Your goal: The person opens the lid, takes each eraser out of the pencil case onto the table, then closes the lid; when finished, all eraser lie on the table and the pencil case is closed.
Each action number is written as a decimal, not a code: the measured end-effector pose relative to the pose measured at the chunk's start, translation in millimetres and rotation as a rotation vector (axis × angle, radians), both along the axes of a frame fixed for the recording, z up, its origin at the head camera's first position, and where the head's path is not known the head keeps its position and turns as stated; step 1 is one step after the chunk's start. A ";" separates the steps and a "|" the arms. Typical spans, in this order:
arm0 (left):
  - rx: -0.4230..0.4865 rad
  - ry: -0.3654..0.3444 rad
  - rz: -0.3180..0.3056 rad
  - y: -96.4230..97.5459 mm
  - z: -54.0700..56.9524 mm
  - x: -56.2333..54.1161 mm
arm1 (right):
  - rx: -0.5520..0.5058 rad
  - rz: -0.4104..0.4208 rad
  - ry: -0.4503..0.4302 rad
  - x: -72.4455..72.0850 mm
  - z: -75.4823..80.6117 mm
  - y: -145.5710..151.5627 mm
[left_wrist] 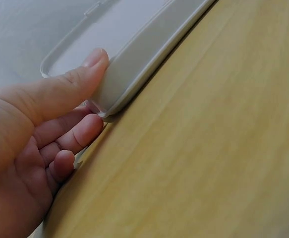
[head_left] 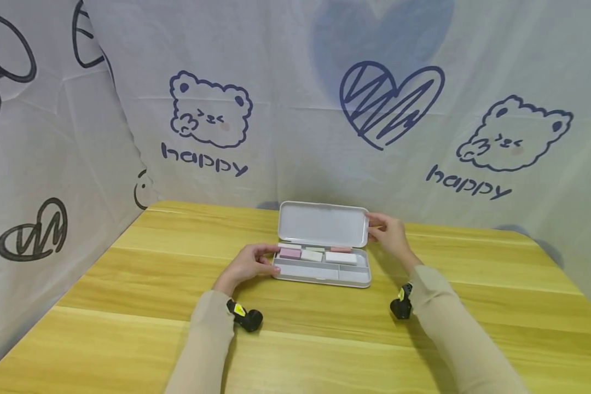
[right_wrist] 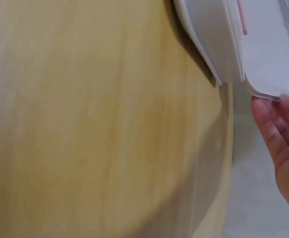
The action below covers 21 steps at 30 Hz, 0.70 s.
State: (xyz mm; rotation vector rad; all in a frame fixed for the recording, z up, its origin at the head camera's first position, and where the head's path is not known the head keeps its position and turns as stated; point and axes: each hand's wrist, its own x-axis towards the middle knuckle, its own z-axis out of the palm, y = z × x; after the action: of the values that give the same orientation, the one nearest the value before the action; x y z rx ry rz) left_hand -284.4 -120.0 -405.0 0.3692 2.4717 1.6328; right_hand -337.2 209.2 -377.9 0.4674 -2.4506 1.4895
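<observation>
A white pencil case (head_left: 320, 281) lies on the table with its lid (head_left: 322, 223) raised at the back. Inside, a purple eraser-like block (head_left: 290, 253) and two white blocks (head_left: 341, 258) sit in a row, with thinner pieces behind them, one of them pink (head_left: 341, 249). My left hand (head_left: 246, 266) holds the left end of the base, thumb (left_wrist: 92, 64) on its wall and the other fingers at the corner. With my right hand (head_left: 390, 235) I pinch the right edge of the lid; in the right wrist view the fingertips (right_wrist: 262, 109) are at the lid's rim.
The wood-grain table (head_left: 300, 339) extends in front of the case and to both sides. Close behind its back edge hangs a white cloth (head_left: 295, 120) with bear and heart drawings; another stretch of cloth (head_left: 93, 164) borders the left side.
</observation>
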 end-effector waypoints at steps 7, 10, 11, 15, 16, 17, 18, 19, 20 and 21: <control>0.007 -0.006 -0.007 2.1 1.1 -0.7 | 0.046 0.018 -0.082 1.4 -0.2 2.5; 0.015 -0.009 -0.011 2.3 1.4 -1.3 | 0.046 0.018 -0.078 2.7 0.2 3.1; 0.017 -0.007 -0.014 2.1 1.4 -1.6 | 0.049 0.016 -0.074 3.1 0.1 3.5; 0.028 -0.023 -0.009 1.9 1.2 -2.3 | 0.054 0.021 -0.065 3.9 -0.5 5.0; 0.030 -0.024 -0.008 1.8 0.9 -2.5 | 0.052 0.019 -0.067 4.1 -0.9 5.3; 0.029 -0.024 -0.007 1.6 0.4 -2.6 | 0.054 0.022 -0.062 4.7 -1.1 5.7; 0.029 -0.027 -0.005 1.4 -0.2 -2.7 | 0.052 0.024 -0.060 5.1 -1.3 5.8; 0.028 -0.028 -0.003 1.2 -0.9 -2.8 | 0.056 0.023 -0.058 5.9 -1.2 6.0; 0.027 -0.027 -0.004 1.0 -1.6 -2.8 | 0.058 0.023 -0.051 6.9 -1.1 6.0; 0.024 -0.025 -0.005 0.7 -2.3 -2.8 | 0.056 0.024 -0.047 7.9 -1.1 6.1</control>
State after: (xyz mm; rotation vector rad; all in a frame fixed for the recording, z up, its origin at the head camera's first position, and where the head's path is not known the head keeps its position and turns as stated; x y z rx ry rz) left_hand -287.2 -119.3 -407.3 0.3550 2.4327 1.6567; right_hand -329.3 215.3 -378.9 0.4795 -2.5376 1.4607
